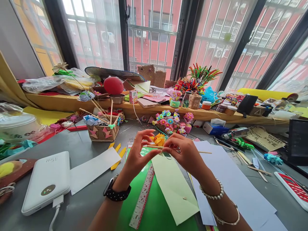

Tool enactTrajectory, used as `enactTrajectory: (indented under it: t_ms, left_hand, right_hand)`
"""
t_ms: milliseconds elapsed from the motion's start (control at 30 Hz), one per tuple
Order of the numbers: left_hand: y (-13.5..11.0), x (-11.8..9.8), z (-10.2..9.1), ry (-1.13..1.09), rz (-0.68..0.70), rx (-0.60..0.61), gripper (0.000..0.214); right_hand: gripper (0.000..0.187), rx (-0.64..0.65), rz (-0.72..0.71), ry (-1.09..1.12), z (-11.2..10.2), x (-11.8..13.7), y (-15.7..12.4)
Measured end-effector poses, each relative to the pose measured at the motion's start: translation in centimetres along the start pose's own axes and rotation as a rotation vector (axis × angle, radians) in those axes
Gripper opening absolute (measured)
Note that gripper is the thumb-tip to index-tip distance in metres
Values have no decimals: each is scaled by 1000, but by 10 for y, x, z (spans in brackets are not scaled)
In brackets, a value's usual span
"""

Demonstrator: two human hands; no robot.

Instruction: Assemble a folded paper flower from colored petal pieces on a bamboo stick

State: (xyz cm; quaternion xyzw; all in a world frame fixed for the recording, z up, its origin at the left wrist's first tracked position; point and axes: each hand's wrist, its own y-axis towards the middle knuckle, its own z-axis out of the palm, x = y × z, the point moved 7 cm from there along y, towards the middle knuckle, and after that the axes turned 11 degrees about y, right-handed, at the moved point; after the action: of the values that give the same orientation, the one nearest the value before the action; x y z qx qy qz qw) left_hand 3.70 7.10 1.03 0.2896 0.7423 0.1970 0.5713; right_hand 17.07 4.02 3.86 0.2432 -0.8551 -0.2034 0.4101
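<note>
Both my hands meet above the middle of the grey table. My left hand (139, 154), with a black watch on its wrist, pinches a thin wooden stick (204, 152) that runs out to the right. My right hand (184, 150), with bead and bangle bracelets on its wrist, is closed round the same stick beside a yellow-orange paper flower (158, 139) mounted on it. Under the hands lie a green cutting mat (154, 205), a pale green paper sheet (174, 189) and a patterned ruler (141, 202).
A white power bank (47, 181) with its cable lies at the left, next to a white paper strip (92, 169). Large white sheets (237, 189) cover the right. A star-decorated box (103, 131), paper flowers (170, 122) and craft clutter fill the wooden sill (72, 103) behind.
</note>
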Motion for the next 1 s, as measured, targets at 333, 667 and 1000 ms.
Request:
enactTrajectory:
  t_ms: [333,667,1000]
  left_hand:
    - [-10,42,11,-550,-644,-97,47]
    - [-13,25,34,-966,-634,157,30]
    - [-10,23,25,-985,-499,71,45]
  right_hand:
    - [9,-50,-251,-97,3,19,-5]
    - [11,-64,-332,-138,12,27,-6]
    - [7,-181,-386,-13,13,27,-9]
